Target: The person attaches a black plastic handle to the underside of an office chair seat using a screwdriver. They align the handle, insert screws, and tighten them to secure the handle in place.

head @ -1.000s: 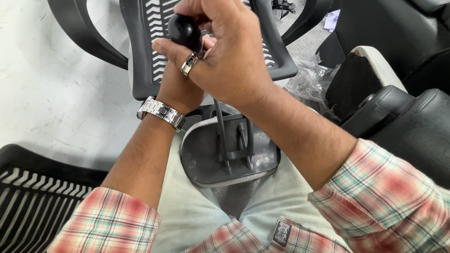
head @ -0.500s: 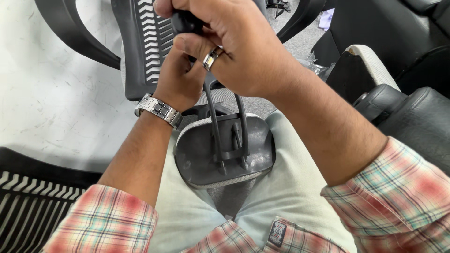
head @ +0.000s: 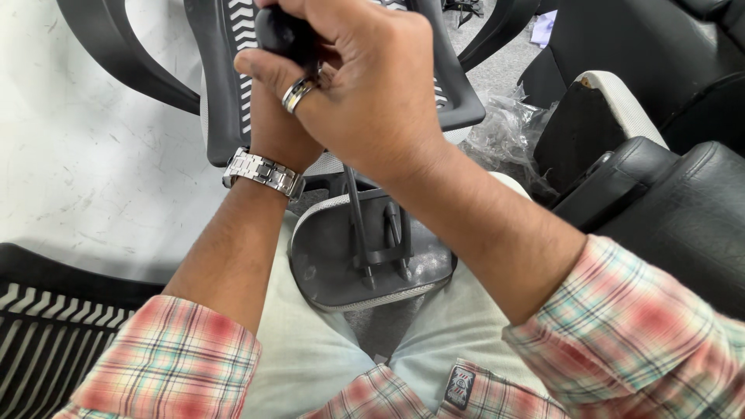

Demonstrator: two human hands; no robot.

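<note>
White speckled floor (head: 93, 155) carries black mesh chair backs (head: 225, 70) and black padded seats (head: 683, 209). Right hand (head: 372, 85) is wrapped closed around the black screwdriver handle (head: 283, 35); left hand (head: 275, 124) closes on it beneath. Keep the thin metal shaft (head: 355, 221) upright (tip seated) in the grey oval plastic chair part (head: 365, 256) resting between the knees.

Both hands meet at the far middle of the view: the right hand (head: 372, 85) wraps over the screwdriver handle (head: 283, 35), and the left hand (head: 279, 132) sits under and behind it. The screwdriver's shaft (head: 355, 225) runs down into the headrest part (head: 365, 264), which rests on the person's lap between the forearms. A mesh chair back (head: 225, 70) lies on the floor beyond the hands. Another mesh panel (head: 39, 341) lies near left. Padded seats (head: 683, 209) stand right, with crumpled plastic wrap (head: 508, 128) just left of them.
</note>
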